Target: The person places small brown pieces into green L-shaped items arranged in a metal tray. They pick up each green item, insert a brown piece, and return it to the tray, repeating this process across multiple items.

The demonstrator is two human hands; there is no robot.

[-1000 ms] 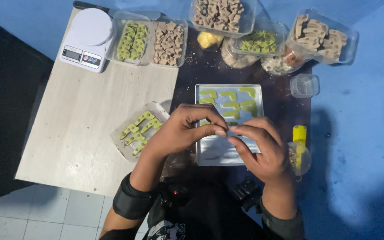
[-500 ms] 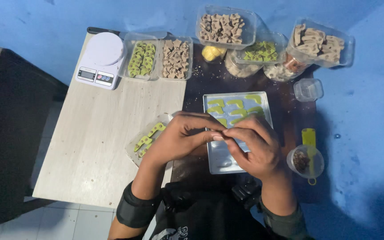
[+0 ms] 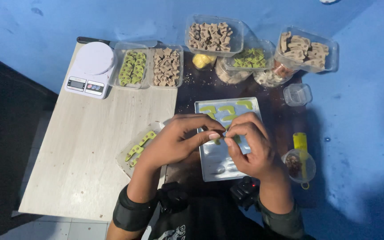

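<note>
Both hands, left [image 3: 174, 142] and right [image 3: 250, 144], pinched together on a small green piece [image 3: 219, 141] over the metal tray [image 3: 214, 166], three green shapes [image 3: 225, 111] laid at its far end, near half bare.

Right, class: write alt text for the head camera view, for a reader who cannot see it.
Both hands, left hand and right hand, pinch a small green piece over a metal tray holding more green pieces. Beyond, clear tubs of brown pieces and a white kitchen scale sit on a pale table.
</note>
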